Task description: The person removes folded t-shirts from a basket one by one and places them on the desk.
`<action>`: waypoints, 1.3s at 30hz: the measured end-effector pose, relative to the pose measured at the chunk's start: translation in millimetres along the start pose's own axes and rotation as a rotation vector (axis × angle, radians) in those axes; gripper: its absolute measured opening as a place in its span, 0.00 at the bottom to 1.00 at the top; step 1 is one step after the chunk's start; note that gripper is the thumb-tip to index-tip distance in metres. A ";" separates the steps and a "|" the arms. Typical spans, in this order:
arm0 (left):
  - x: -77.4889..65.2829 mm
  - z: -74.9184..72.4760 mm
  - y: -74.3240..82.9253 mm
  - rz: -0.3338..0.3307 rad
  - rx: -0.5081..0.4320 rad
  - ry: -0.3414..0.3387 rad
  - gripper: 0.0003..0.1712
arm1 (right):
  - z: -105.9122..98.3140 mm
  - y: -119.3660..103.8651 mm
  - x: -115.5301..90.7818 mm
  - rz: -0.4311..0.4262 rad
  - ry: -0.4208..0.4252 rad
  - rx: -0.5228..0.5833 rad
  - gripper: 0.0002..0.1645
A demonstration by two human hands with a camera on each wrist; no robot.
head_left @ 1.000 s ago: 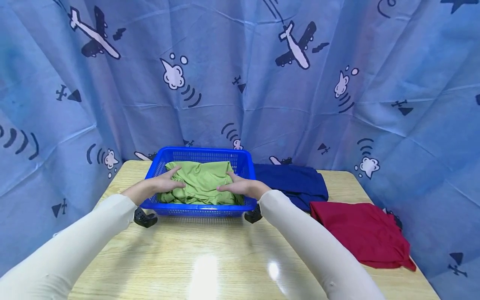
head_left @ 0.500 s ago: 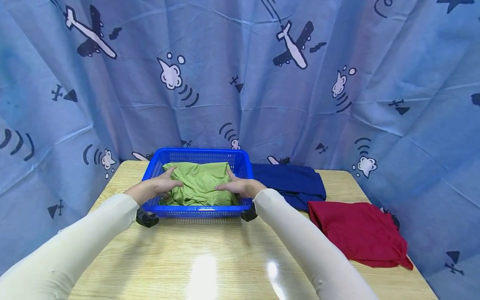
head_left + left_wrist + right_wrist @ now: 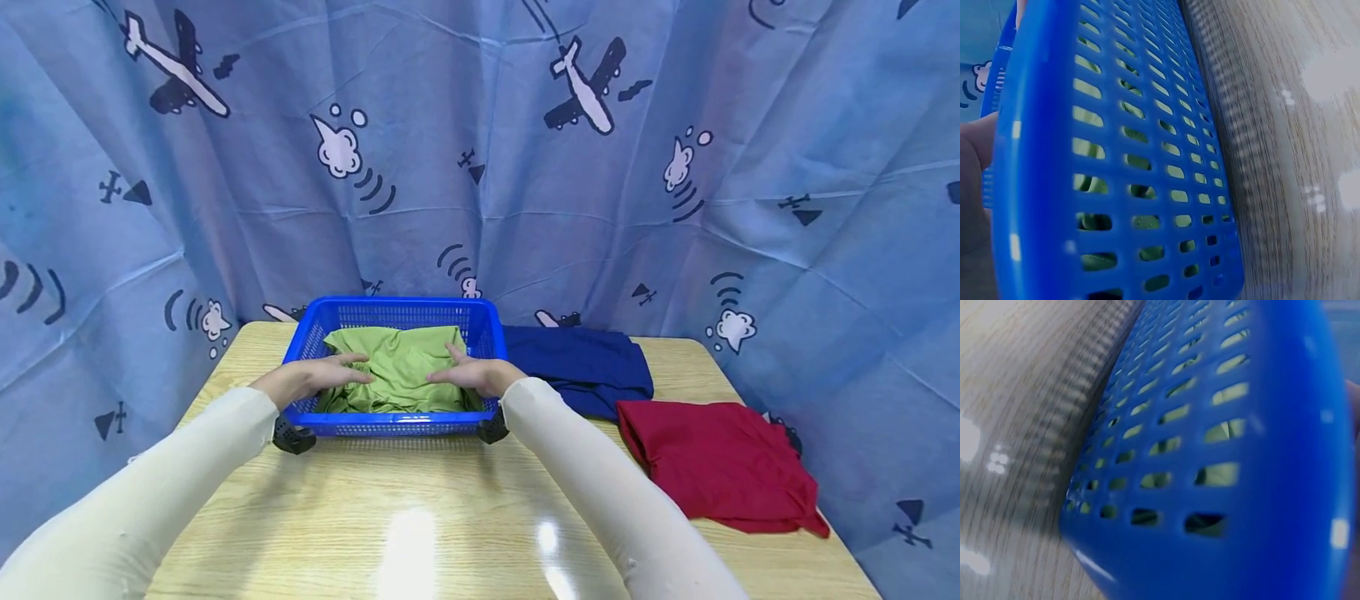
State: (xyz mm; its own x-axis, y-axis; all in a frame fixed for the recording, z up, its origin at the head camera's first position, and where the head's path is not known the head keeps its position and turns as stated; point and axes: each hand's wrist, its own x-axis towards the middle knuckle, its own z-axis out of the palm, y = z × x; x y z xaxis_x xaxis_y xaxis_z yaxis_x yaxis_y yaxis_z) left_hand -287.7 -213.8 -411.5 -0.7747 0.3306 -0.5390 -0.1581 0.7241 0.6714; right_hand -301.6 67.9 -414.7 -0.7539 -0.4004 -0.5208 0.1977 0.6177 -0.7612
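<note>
A folded green cloth (image 3: 408, 367) lies inside a blue plastic basket (image 3: 397, 419) with slotted walls. My left hand (image 3: 322, 375) reaches over the basket's near left corner, its visible fingers extended over the left part of the cloth. From the other side, my right hand (image 3: 480, 375) comes in over the right end, thumb and a finger spread at the cloth's right edge. In the left wrist view, the basket wall (image 3: 1147, 150) hides most of the left hand (image 3: 975, 169). Green fabric shows through the slots in both wrist views.
A folded navy cloth (image 3: 577, 367) lies right of the basket on the wooden table (image 3: 337, 517). Nearer the table's right edge is a red cloth (image 3: 727, 462), with a small dark object (image 3: 783, 433) behind it. A blue patterned curtain (image 3: 420, 183) hangs behind the table.
My left hand has turned and lowered from the cloth's left edge, its fingers now pointing inward over the fabric. The right hand has shifted slightly left. The basket stays in place.
</note>
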 end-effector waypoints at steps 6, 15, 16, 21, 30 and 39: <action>3.9 1.7 -2.3 0.016 0.005 -0.010 0.42 | -1.3 0.4 -0.5 0.020 0.002 -0.009 0.55; 3.9 1.3 -4.3 0.026 -0.020 -0.017 0.41 | -1.4 0.1 0.0 0.027 -0.001 0.035 0.52; 4.0 1.5 -3.8 0.028 -0.007 -0.026 0.40 | -1.2 0.3 0.4 0.027 -0.007 0.035 0.51; 4.7 2.7 -0.7 0.046 0.062 -0.093 0.36 | -1.9 0.7 2.5 0.005 -0.044 -0.009 0.45; 12.0 5.2 -7.2 0.113 0.103 -0.121 0.32 | -5.1 3.7 4.6 0.054 -0.070 -0.074 0.44; 14.4 6.9 -9.7 0.109 0.087 -0.072 0.39 | -3.2 5.7 1.8 0.038 -0.043 -0.101 0.41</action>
State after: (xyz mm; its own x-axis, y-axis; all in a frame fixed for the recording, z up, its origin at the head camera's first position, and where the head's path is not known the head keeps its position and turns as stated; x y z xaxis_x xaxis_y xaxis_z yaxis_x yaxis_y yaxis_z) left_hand -293.1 -211.9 -429.4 -0.7380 0.4502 -0.5026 -0.0194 0.7304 0.6827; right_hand -303.8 72.8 -418.7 -0.7188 -0.4026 -0.5667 0.1598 0.6977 -0.6984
